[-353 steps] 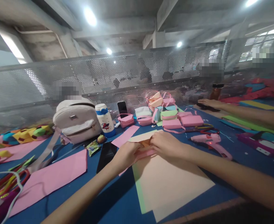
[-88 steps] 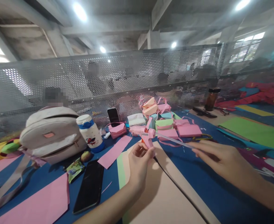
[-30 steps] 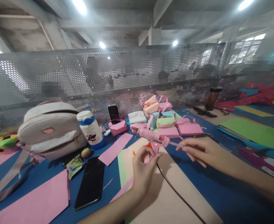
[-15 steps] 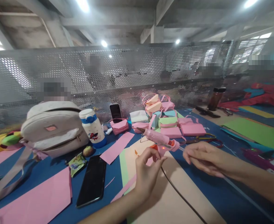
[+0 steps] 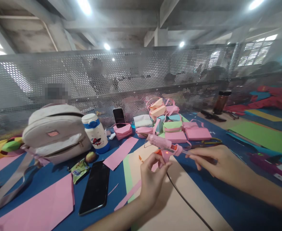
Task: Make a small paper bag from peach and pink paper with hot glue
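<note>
A pink glue gun [image 5: 160,143] with a small red light is held above the peach paper sheets [image 5: 179,199], its nozzle pointing left. My left hand [image 5: 153,176] has its fingers closed round the gun's handle, near the orange trigger. From the handle a dark cord runs down to the right across the paper. My right hand [image 5: 209,160] pinches a clear glue stick [image 5: 186,152] at the rear of the gun.
Small folded paper bags [image 5: 174,137] stand behind the gun. To the left are a black phone [image 5: 95,187], a snack packet [image 5: 79,170], a white bottle [image 5: 96,133], a grey backpack [image 5: 56,131] and pink paper [image 5: 42,205]. Green sheets [image 5: 263,136] lie right. A perforated screen [image 5: 131,77] spans the back.
My right hand has shifted and its fingers now pinch the glue stick close behind the gun; the long stick that trailed below that hand no longer shows. My left hand and the gun have barely moved.
</note>
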The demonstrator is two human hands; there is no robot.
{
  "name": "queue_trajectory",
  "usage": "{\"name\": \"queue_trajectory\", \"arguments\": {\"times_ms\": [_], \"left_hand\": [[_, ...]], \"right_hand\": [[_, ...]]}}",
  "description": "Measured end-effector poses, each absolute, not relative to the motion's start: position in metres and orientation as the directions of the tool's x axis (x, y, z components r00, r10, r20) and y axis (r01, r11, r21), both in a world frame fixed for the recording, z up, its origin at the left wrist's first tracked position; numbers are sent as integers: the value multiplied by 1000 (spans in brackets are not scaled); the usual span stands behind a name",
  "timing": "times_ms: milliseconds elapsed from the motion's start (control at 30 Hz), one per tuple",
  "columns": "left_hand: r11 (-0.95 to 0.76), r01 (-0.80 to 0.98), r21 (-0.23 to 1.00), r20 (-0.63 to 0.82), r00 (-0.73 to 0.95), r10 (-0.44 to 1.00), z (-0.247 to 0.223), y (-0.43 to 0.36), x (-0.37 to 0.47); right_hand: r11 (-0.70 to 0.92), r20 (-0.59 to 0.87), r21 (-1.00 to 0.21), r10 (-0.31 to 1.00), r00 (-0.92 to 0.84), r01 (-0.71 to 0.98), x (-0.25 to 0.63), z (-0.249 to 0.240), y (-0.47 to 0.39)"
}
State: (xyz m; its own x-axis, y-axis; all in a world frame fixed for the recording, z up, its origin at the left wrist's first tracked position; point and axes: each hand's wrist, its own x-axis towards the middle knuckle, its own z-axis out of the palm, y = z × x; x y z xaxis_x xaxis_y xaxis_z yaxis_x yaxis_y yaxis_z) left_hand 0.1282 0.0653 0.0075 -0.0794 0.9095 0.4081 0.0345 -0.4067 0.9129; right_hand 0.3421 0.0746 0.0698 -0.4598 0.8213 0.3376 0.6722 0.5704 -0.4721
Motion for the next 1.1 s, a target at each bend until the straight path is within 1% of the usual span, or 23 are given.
{"name": "queue_trajectory", "arguments": {"times_ms": [133, 200, 267, 333, 400, 500, 667, 867, 967, 1100], "left_hand": [[-384, 16, 923, 384, -95, 918, 6, 65, 132], [-343, -47, 938, 337, -108, 935, 6, 64, 135], [-279, -151, 948, 267, -91, 959, 6, 63, 139], [-218, -236, 947, 209, -65, 976, 6, 63, 141], [-195, -266, 944, 182, -71, 981, 7, 64, 142], [-195, -264, 945, 176, -92, 980, 10, 68, 141], [-230, -244, 942, 212, -100, 972, 13, 69, 141], [-322, -115, 940, 311, -102, 945, 12, 62, 138], [-321, -114, 940, 310, -101, 945, 12, 61, 137], [-310, -117, 944, 296, -118, 948, 12, 63, 136]], "right_hand": [[510, 211, -559, 850, -483, 653, 342, 71, 75], [515, 201, -544, 846, -493, 662, 341, 72, 76], [546, 260, -471, 837, -482, 693, 341, 72, 79], [577, 355, -395, 814, -460, 715, 340, 71, 83], [609, 429, -352, 780, -455, 711, 337, 71, 87], [632, 453, -341, 760, -467, 696, 333, 73, 93], [650, 470, -399, 751, -464, 647, 331, 76, 104], [632, 473, -537, 774, -421, 559, 334, 71, 111], [620, 459, -580, 784, -417, 529, 334, 68, 110], [601, 427, -604, 798, -425, 524, 336, 65, 112]]}}
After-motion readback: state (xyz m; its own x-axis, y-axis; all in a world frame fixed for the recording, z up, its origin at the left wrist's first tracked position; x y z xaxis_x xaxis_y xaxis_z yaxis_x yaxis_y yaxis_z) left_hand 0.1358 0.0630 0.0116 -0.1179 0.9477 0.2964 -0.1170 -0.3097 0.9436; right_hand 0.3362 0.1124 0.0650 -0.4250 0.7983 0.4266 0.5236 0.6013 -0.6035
